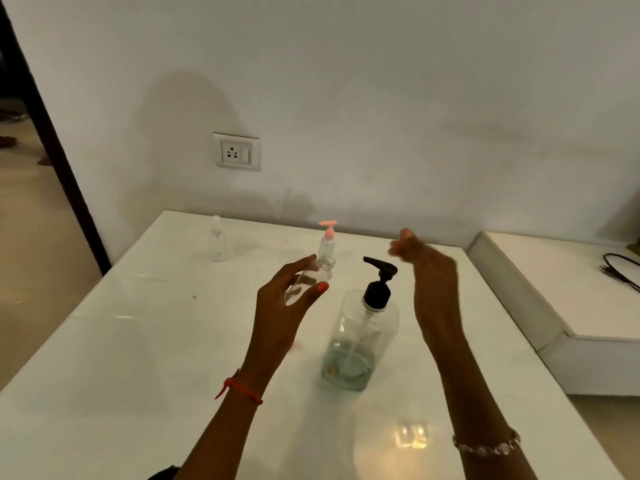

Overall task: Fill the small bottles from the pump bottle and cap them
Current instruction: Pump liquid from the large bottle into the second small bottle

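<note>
White tabletop [138, 341], against a pale wall.

Left hand [280, 299]: raised over the middle of the tabletop, thumb and fingers wrapped round a small clear bottle [311, 277]. The bottle is tilted, its open neck pointing up and away, with no cap on it.

Right hand [429, 268]: lifted just right of the pump head and clear of it. The fingers are bent and motion-blurred, so I cannot tell whether they pinch anything.

Pump bottle [360, 341]: large, clear, black pump. It stands upright mid-tabletop between the two forearms, with a low level of liquid at the bottom.

Pink-pump bottle [327, 242]: small, upright near the far edge, just behind the held bottle.

Third small bottle [217, 240]: clear, upright near the far left corner, well apart from the others.

Red thread [239, 388] on the left wrist, beaded bracelet [485, 445] on the right. Wall socket [236, 152] above the far edge.
</note>
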